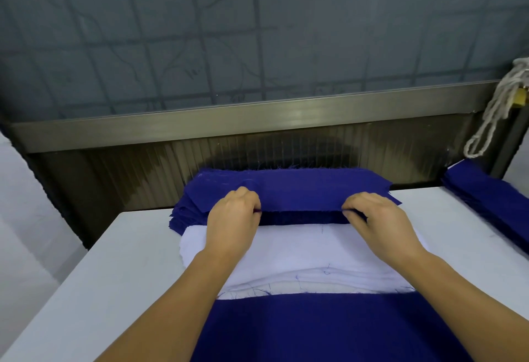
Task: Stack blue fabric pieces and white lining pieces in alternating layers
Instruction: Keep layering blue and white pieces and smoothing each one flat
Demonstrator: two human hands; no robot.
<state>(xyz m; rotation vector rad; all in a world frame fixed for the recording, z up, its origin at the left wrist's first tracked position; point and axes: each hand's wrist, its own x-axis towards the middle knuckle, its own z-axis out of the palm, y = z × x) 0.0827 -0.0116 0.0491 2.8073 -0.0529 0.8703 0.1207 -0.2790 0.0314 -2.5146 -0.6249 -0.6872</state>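
Note:
A pile of blue fabric pieces [289, 187] lies at the far edge of the white table [128, 261]. My left hand [233, 218] pinches the near edge of the top blue piece at its left. My right hand [378, 218] pinches the same edge at its right. This edge is lifted slightly off the pile. In front of it lies a stack of white lining pieces [306, 250], under my wrists. Nearest to me, a blue piece [329, 330] tops another stack, with white layers showing at its far edge.
A second pile of blue pieces [492, 204] sits at the table's right edge. Behind the table stands a ribbed metal wall with a rail [257, 121]. A white rope [498, 110] hangs at the upper right.

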